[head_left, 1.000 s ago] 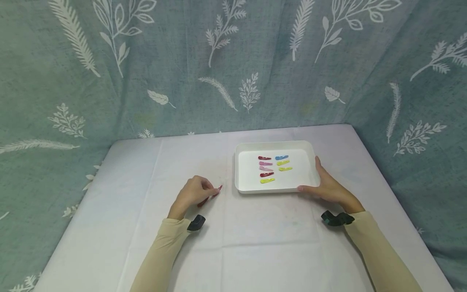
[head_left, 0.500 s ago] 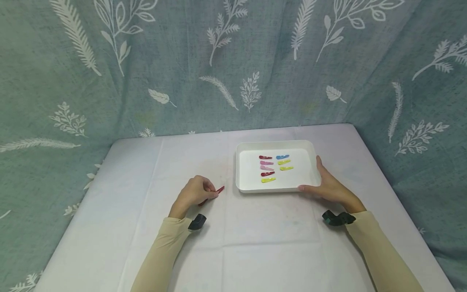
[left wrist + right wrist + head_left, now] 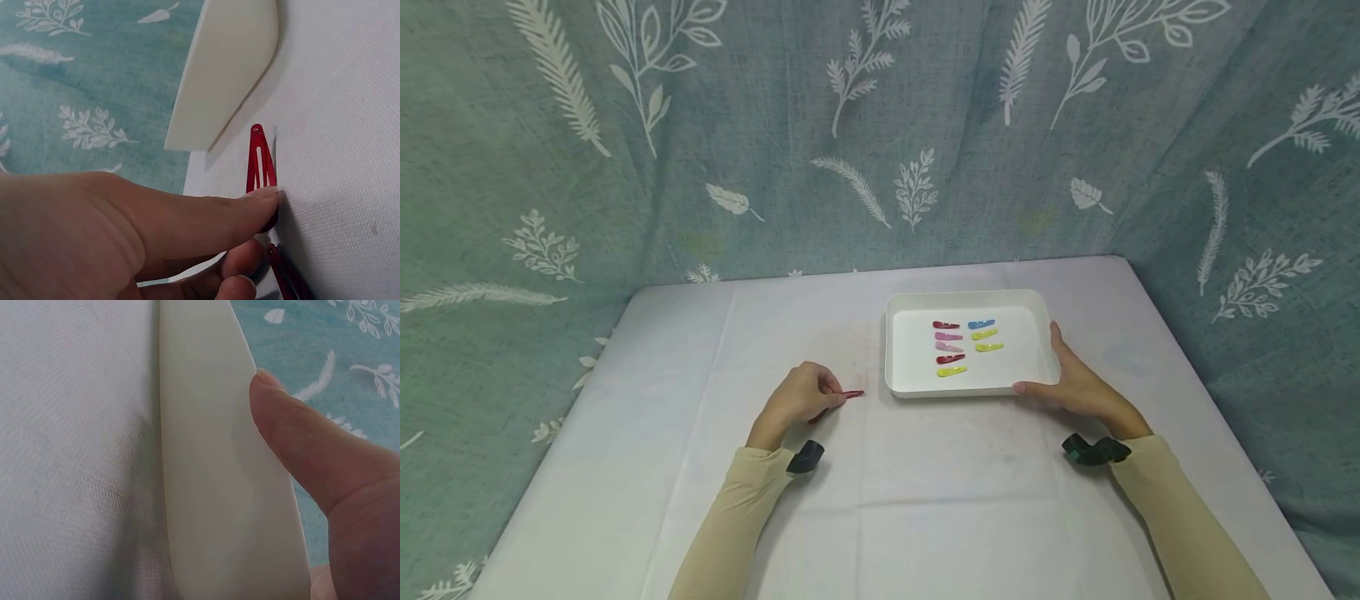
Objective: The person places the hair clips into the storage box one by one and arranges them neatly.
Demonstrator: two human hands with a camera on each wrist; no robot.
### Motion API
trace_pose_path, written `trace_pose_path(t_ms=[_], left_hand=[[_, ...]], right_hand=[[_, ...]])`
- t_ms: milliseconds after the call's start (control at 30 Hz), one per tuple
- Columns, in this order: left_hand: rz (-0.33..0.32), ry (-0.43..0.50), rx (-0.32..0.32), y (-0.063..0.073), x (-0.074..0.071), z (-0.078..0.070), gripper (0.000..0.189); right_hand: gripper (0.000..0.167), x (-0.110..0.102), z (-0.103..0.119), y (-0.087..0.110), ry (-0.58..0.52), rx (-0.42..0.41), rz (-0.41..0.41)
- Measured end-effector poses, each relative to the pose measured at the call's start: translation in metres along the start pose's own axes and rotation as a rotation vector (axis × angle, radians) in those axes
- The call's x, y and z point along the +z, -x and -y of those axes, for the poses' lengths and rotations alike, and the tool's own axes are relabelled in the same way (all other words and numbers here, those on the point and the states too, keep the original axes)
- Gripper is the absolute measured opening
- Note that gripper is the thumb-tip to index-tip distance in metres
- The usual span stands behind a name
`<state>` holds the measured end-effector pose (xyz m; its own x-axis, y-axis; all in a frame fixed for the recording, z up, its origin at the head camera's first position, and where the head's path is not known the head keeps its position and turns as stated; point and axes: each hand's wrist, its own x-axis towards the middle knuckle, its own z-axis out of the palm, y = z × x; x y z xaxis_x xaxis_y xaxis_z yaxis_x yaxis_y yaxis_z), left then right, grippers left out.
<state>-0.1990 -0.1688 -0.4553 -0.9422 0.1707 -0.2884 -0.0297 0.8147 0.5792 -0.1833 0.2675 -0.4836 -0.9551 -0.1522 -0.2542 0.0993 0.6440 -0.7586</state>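
My left hand (image 3: 801, 396) pinches a red snap hair clip (image 3: 258, 164) between thumb and fingertips, its narrow end pointing away from the hand. Close by the fingers, a second red hair clip (image 3: 289, 275) lies on the white cloth, partly hidden by the hand in the head view. To the right is a white tray (image 3: 895, 388) with two columns of hair clips in red, pink, yellow and blue. Around the tray's front right corner my right hand (image 3: 1086, 387) holds on, thumb along the front wall and fingers at the right side.
A white cloth (image 3: 940, 533) covers the table, with creases running across it. Behind and at both sides hangs a blue-green curtain (image 3: 760, 225) with white leaf prints. Dark wrist mounts (image 3: 1096, 450) sit at both sleeves.
The pinched red hair clip has turned from slanting up to nearly level, its tip pointing right at the tray. The right hand and tray hold their place.
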Motion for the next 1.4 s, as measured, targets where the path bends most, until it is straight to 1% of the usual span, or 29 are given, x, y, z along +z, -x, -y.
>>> trace_pose_path(t_ms=[300,467,767,1000,1200,1333,1400], left_hand=[[-0.042,0.006,-0.01,0.0,-0.002,-0.001,0.012],[-0.048,0.034,-0.01,-0.002,-0.003,-0.001,0.012],[-0.042,0.109,-0.013,-0.002,-0.007,-0.003,0.012],[-0.006,0.211,0.001,0.0,-0.012,-0.005,0.017],[0.003,0.276,0.0,-0.002,-0.012,-0.004,0.019],[0.006,0.306,0.039,-0.001,-0.013,-0.005,0.019],[0.005,0.327,0.045,0.0,-0.012,-0.006,0.019]], right_hand=[[0.141,-0.001,0.001,0.001,-0.005,0.005,0.007],[0.14,-0.001,0.001,0.002,0.0,-0.008,0.007],[0.14,-0.001,0.001,0.001,-0.004,-0.006,0.006],[0.14,-0.002,0.001,0.002,-0.012,-0.016,0.007],[0.14,-0.002,0.001,0.002,-0.01,-0.016,0.002],[0.14,-0.002,0.001,0.001,-0.008,-0.006,0.003],[0.14,-0.001,0.001,0.001,-0.011,-0.002,0.006]])
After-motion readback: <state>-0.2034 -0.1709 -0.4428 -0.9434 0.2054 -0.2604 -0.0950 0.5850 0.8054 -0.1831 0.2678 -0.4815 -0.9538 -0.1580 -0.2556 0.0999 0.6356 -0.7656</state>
